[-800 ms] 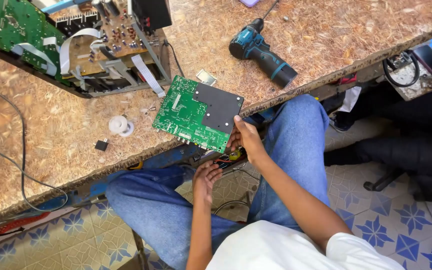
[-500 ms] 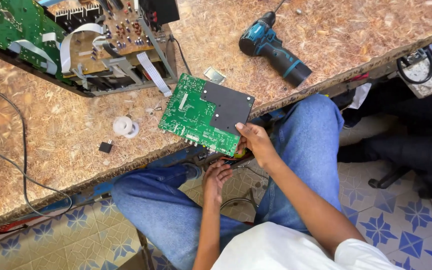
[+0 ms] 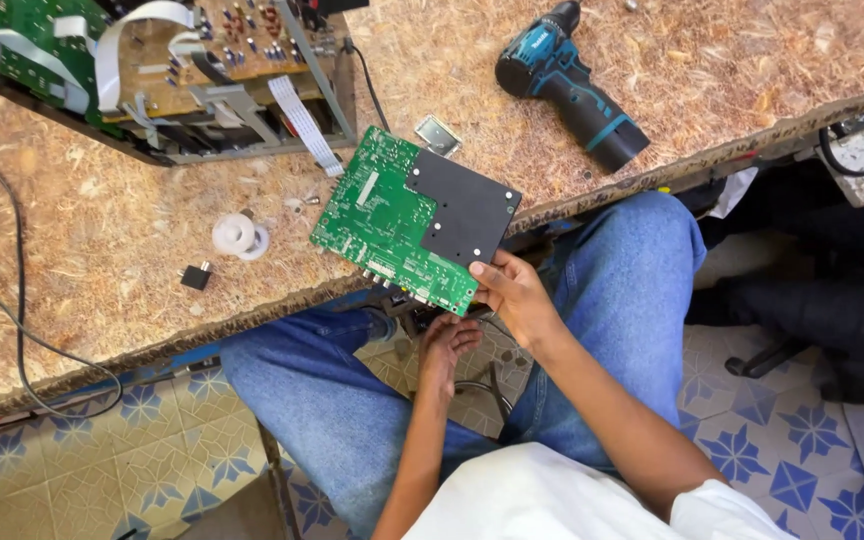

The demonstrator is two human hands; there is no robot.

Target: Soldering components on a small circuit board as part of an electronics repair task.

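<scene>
My right hand (image 3: 512, 292) pinches the green circuit board (image 3: 392, 225) at the table edge (image 3: 252, 312); my left hand (image 3: 447, 340), loosely curled and empty, reaches beneath the board, likely for its underside connectors.

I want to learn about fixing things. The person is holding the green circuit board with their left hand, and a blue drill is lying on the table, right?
Not quite. The head view shows the right hand gripping the green circuit board by its corner; the left hand is lower, below the table edge. The blue drill does lie on the table.
</scene>
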